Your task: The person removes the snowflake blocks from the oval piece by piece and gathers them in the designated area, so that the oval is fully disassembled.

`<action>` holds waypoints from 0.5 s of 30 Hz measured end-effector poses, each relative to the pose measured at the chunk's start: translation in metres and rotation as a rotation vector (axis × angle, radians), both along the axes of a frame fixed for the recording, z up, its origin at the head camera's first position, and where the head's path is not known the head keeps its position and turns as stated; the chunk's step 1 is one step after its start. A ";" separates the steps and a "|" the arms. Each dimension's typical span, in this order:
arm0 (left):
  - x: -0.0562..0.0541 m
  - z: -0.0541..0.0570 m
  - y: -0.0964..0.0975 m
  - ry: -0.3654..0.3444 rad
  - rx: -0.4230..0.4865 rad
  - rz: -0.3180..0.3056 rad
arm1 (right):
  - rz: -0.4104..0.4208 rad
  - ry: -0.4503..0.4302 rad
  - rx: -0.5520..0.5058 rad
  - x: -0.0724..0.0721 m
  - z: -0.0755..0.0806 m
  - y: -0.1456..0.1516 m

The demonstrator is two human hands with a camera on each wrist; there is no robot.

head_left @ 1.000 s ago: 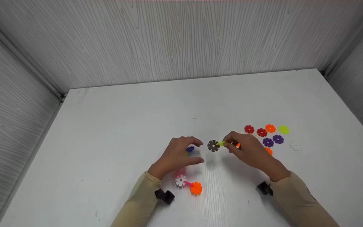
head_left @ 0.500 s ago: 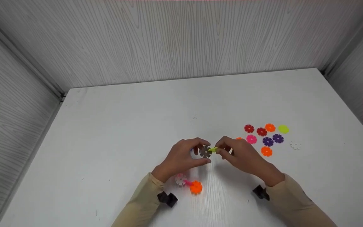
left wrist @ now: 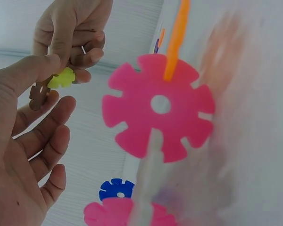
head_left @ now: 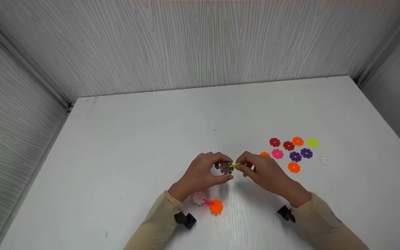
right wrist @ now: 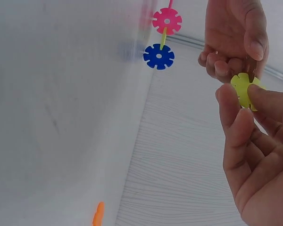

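Note:
Just above the table, my left hand (head_left: 203, 172) holds a brown notched disc (head_left: 225, 169) between thumb and fingers. A yellow-green notched disc (right wrist: 242, 89) is pinched in my right hand (head_left: 267, 170). The two discs meet edge to edge at an angle, the yellow-green one at the brown one's right side. Below my left hand lies a chain of joined discs, with an orange disc (head_left: 216, 206) at its near end and a white disc (head_left: 199, 198) beside that. A pink disc (left wrist: 184, 113) and a blue disc (right wrist: 159, 56) of it show in the wrist views.
To the right of my right hand, several loose discs lie flat on the white table (head_left: 134, 139): red (head_left: 274, 142), pink (head_left: 277, 153), purple (head_left: 295, 156), orange (head_left: 293, 167), yellow-green (head_left: 312, 142) and white (head_left: 325, 160). Wood-grain panels (head_left: 200, 45) stand around the table.
My right hand has moved left and slightly down with the two discs. My left hand, apart from them a second ago, now holds the brown disc. In the last half second little has moved.

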State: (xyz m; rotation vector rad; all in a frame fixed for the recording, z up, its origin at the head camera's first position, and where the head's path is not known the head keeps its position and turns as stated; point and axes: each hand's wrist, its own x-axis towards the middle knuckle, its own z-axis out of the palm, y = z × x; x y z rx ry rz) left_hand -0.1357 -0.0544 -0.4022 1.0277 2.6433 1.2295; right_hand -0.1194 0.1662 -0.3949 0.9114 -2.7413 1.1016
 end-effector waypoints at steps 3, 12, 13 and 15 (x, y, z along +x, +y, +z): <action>0.002 0.001 0.000 -0.017 -0.011 0.003 | 0.004 -0.013 -0.004 0.002 0.001 -0.001; 0.000 0.002 -0.002 -0.037 0.053 -0.077 | 0.101 -0.065 -0.046 0.003 0.002 -0.001; -0.001 0.002 -0.003 -0.045 0.062 -0.087 | 0.108 -0.067 -0.045 0.003 0.002 -0.001; -0.002 0.003 -0.003 -0.052 0.076 -0.102 | 0.118 -0.061 -0.042 0.003 0.003 0.000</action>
